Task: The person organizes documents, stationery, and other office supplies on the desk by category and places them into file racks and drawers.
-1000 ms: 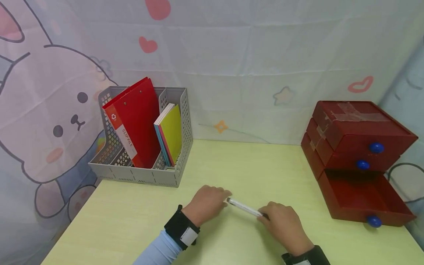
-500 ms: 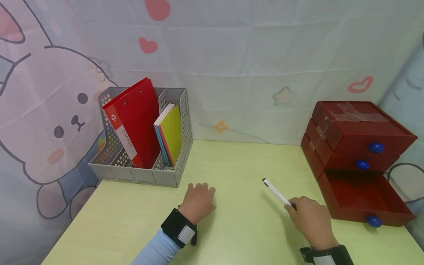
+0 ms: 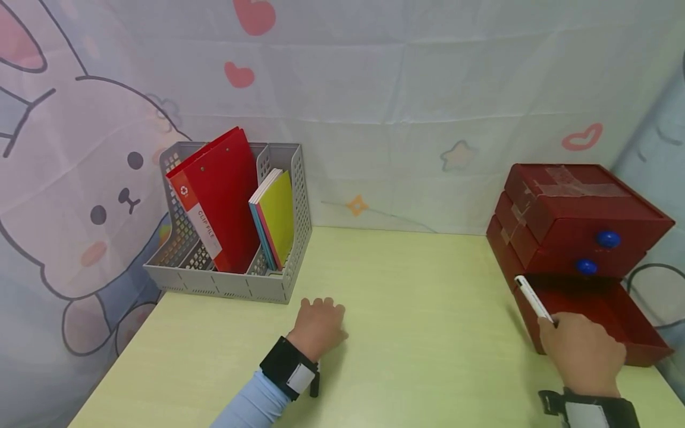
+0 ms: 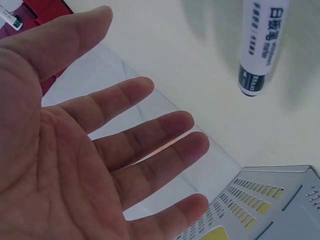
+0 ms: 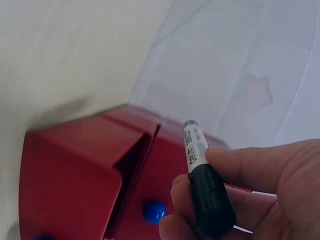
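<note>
My right hand grips a white whiteboard marker by its black cap, thumb and fingers curled round it. In the right wrist view this marker points away from the hand, its dark cap in the fingers. The hand overlaps the pulled-out bottom drawer of the dark red drawer unit. My left hand is over the table, holding nothing, its fingers spread in the left wrist view. Another whiteboard marker appears beside it there; in the head view a black end shows under the wrist.
A grey file organizer stands at the left back with a red clip file and several thin notebooks. Blue knobs mark the drawers. A patterned cloth hangs behind the pale table.
My right hand has carried the marker rightward to the drawer unit. The left hand has come off the marker's far end, drawn back slightly left, and then stayed nearly still.
</note>
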`<state>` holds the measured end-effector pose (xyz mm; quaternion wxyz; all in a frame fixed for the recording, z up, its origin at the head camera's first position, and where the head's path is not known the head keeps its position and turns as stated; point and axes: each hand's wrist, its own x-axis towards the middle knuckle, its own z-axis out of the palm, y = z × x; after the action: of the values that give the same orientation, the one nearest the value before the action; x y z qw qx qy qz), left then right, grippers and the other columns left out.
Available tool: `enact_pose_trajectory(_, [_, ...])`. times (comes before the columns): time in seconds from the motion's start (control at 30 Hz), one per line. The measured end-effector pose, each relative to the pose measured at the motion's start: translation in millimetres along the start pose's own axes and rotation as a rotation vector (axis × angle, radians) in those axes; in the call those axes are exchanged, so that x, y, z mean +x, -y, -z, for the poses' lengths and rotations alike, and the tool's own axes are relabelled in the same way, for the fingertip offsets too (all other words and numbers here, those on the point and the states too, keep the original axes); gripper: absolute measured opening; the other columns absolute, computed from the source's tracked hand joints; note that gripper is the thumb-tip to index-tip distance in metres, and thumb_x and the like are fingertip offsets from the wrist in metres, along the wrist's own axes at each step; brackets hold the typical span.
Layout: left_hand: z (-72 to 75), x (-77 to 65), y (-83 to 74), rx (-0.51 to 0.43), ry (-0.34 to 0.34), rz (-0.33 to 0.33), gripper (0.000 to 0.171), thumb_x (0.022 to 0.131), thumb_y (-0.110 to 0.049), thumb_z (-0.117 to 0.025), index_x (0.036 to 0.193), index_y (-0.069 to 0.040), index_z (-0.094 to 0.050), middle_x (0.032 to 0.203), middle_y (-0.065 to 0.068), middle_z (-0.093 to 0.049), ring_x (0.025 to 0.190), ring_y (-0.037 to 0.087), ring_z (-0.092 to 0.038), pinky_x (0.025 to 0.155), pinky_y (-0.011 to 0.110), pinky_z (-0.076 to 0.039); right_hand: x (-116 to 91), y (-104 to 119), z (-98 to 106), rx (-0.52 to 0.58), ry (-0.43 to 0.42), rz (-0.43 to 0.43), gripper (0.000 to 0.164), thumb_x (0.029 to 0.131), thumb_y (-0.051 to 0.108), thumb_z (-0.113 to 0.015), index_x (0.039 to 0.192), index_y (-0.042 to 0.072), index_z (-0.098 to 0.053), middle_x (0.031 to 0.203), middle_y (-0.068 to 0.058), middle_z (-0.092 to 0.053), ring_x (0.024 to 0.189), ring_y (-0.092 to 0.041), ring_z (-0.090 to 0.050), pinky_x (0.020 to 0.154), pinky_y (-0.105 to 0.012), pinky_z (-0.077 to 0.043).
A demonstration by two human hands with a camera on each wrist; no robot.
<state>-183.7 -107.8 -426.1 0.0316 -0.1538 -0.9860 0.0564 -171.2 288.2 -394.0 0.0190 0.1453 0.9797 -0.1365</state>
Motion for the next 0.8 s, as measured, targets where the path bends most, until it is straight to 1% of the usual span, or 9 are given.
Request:
enact_pose_trajectory(0.1, [1.1, 0.1, 0.0, -0.007, 0.017, 0.002, 0.036, 0.084, -0.041, -0.077, 0.103, -0.012, -0.071, 0.089, 0.007, -0.062, 0.086, 0.026, -0.061, 0.078, 0.046, -0.048, 4.8, -12.0, 5.8, -0.031, -0.01, -0.096, 0.033, 0.097, 0.025, -0.058, 0.093, -0.007, -0.065, 0.07, -0.017, -0.061, 0.07, -0.04, -0.055, 0.07, -0.062, -0.044])
enact_pose_trajectory(0.2, [1.7, 0.0, -0.1, -0.01, 0.022, 0.004, 0.035, 0.083, -0.041, -0.077, 0.102, -0.012, -0.071, 0.088, 0.006, -0.062, 0.085, 0.026, -0.061, 0.078, 0.046, -0.047, 9.9, -22.9, 9.0, -0.047, -0.035, -0.147, 0.033, 0.097, 0.022, -0.055, 0.088, -0.007, -0.065, 0.069, -0.018, -0.06, 0.07, -0.042, -0.055, 0.072, -0.063, -0.044])
enact_pose_trajectory(0.3, [2.1, -0.1, 0.0, -0.012, 0.022, 0.004, 0.035, 0.084, -0.041, -0.076, 0.102, -0.012, -0.071, 0.087, 0.006, -0.062, 0.085, 0.026, -0.061, 0.077, 0.046, -0.047, 15.7, -30.8, 9.4, -0.063, -0.042, -0.162, 0.032, 0.095, 0.021, -0.056, 0.085, -0.008, -0.064, 0.072, -0.022, -0.06, 0.073, -0.045, -0.055, 0.075, -0.066, -0.044])
enact_pose_trajectory(0.4, [1.9, -0.1, 0.1, -0.014, 0.018, 0.001, 0.036, 0.084, -0.041, -0.076, 0.102, -0.012, -0.071, 0.087, 0.006, -0.062, 0.085, 0.026, -0.061, 0.077, 0.046, -0.047, 22.0, -34.0, 8.3, -0.089, -0.041, -0.174, 0.033, 0.093, 0.02, -0.057, 0.083, -0.011, -0.064, 0.079, -0.029, -0.061, 0.079, -0.049, -0.055, 0.083, -0.069, -0.042])
enact_pose_trajectory(0.47, [1.7, 0.4, 0.3, -0.017, 0.019, -0.001, 0.036, 0.084, -0.041, -0.076, 0.103, -0.011, -0.071, 0.087, 0.006, -0.062, 0.085, 0.026, -0.062, 0.077, 0.046, -0.047, 26.4, -34.2, 7.1, -0.109, -0.038, -0.182, 0.033, 0.09, 0.018, -0.059, 0.085, -0.014, -0.062, 0.085, -0.033, -0.061, 0.082, -0.052, -0.055, 0.088, -0.071, -0.04])
enact_pose_trajectory(0.57, [1.1, 1.5, 0.2, -0.025, 0.034, 0.002, 0.037, 0.084, -0.042, -0.076, 0.105, -0.011, -0.071, 0.09, 0.007, -0.063, 0.087, 0.026, -0.062, 0.079, 0.047, -0.047, 33.5, -34.5, 5.0, -0.114, -0.045, -0.18, 0.032, 0.088, 0.016, -0.06, 0.088, -0.016, -0.061, 0.09, -0.035, -0.061, 0.083, -0.052, -0.054, 0.093, -0.072, -0.038])
enact_pose_trajectory(0.7, [-1.0, 2.8, -0.2, -0.034, 0.048, 0.006, 0.037, 0.085, -0.042, -0.076, 0.105, -0.012, -0.071, 0.091, 0.007, -0.063, 0.088, 0.027, -0.061, 0.079, 0.047, -0.047, 44.9, -36.7, 2.0, -0.1, -0.051, -0.162, 0.032, 0.088, 0.016, -0.06, 0.092, -0.016, -0.061, 0.09, -0.036, -0.06, 0.085, -0.053, -0.053, 0.095, -0.074, -0.035])
enact_pose_trajectory(0.8, [-1.4, 2.8, -0.3, -0.035, 0.047, 0.007, 0.036, 0.084, -0.042, -0.076, 0.104, -0.012, -0.071, 0.09, 0.007, -0.063, 0.087, 0.026, -0.061, 0.078, 0.046, -0.047, 54.4, -39.2, -0.7, -0.098, -0.052, -0.154, 0.033, 0.087, 0.017, -0.061, 0.092, -0.016, -0.061, 0.09, -0.036, -0.06, 0.086, -0.054, -0.053, 0.095, -0.074, -0.033])
